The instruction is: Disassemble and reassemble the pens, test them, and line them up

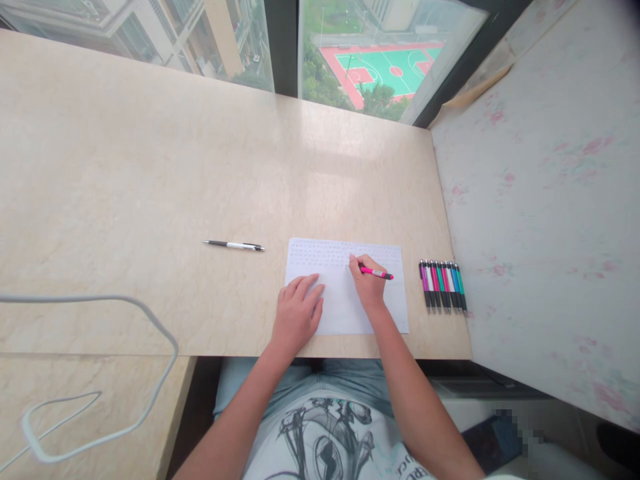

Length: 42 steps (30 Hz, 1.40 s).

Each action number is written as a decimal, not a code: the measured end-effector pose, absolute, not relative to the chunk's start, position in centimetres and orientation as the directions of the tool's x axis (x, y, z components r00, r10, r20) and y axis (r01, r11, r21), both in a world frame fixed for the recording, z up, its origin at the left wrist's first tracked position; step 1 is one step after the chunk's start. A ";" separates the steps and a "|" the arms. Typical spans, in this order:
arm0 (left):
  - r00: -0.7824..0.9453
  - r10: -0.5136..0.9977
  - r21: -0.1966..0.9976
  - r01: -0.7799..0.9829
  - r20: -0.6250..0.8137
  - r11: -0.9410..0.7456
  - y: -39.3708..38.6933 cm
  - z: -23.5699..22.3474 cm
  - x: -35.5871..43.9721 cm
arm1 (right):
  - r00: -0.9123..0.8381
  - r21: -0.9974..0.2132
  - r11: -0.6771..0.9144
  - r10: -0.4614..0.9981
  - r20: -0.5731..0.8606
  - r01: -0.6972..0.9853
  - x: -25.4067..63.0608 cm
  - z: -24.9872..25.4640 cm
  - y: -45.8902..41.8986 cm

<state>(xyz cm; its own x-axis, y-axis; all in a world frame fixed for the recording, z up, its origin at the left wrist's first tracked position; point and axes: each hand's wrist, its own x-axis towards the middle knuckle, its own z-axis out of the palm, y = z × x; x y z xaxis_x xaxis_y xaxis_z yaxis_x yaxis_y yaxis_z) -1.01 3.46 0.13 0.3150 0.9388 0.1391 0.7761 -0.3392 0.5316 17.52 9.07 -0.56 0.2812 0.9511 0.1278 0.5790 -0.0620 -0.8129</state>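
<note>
A white sheet of paper (335,300) lies on the stone-topped desk in front of me, with rows of small handwriting across its upper part. My right hand (369,283) is closed around a pink pen (376,273), its tip down at the paper just under the written lines. The pen's lower end is partly hidden by my fingers. Flat on the left side of the sheet rests my left hand (300,308), fingers stretched and slightly apart, holding nothing.
Several coloured pens (443,287) lie side by side right of the paper, near the wall (540,220). A white and black pen (234,245) lies to the left. A white cable (150,313) loops over the desk (150,167) at the left. Windows stand behind.
</note>
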 end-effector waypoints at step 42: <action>0.316 0.939 0.524 0.782 0.133 -0.337 3.4 0.3 -1.0 | 0.321 -0.760 -0.063 0.927 0.196 0.647 17.5 -0.8 9.1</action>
<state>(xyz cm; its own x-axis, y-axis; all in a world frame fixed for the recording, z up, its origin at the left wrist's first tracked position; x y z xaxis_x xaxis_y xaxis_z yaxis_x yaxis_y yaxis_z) -1.02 3.44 0.25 0.3159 0.9394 0.1335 0.7823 -0.3375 0.5235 17.53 9.07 -0.79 0.3210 0.9266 0.1959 0.6466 -0.0633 -0.7602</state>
